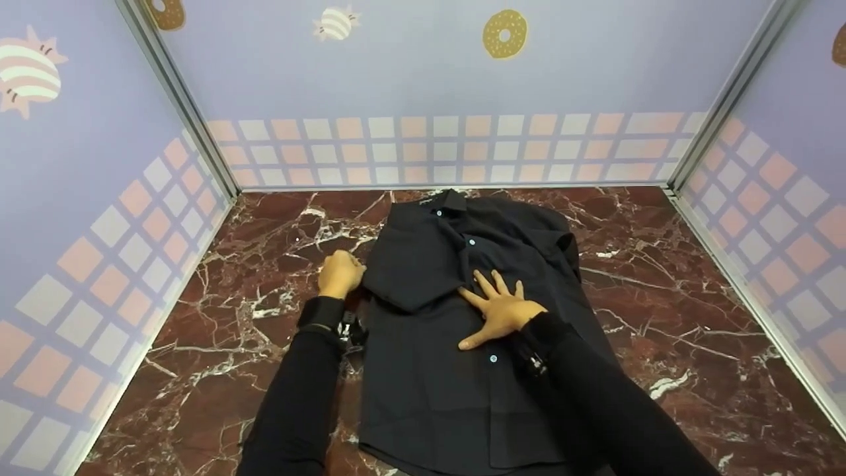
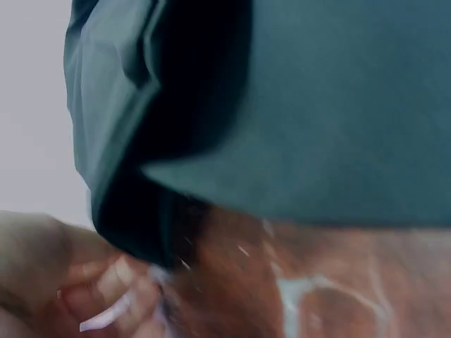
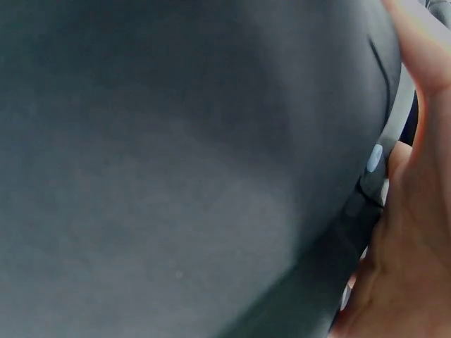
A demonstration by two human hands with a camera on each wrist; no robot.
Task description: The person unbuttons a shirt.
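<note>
In the head view, one dark button-up shirt (image 1: 423,390) lies front up on the veined red-brown marble tabletop (image 1: 192,370), its collar (image 1: 453,201) toward the back wall panel (image 1: 410,79). Of the two hands, the left hand (image 1: 340,274) is curled at the shirt's left edge, pinching the cloth beside a folded flap (image 1: 416,261) that lies across the front. The right hand (image 1: 503,312) rests flat near the placket, its fingers straight and spread apart. Three pale buttons (image 1: 493,358) show. The right black sleeve (image 1: 595,390) covers part of the shirt's lower right. Three wall panels enclose the tabletop, bearing three doughnut prints (image 1: 492,46), two of them cut by the picture's border, and two candy prints (image 1: 336,24).

In the left wrist view, the left hand's fingers are bent at lower left, where the end of a loose, open fold reaches them; the cloth hides whatever lies behind it, and the tabletop is blurred.

In the right wrist view, shirt fabric fills most of the picture. The right hand lies along the right border against the cloth beside one clear button, its fingertips out of sight.
</note>
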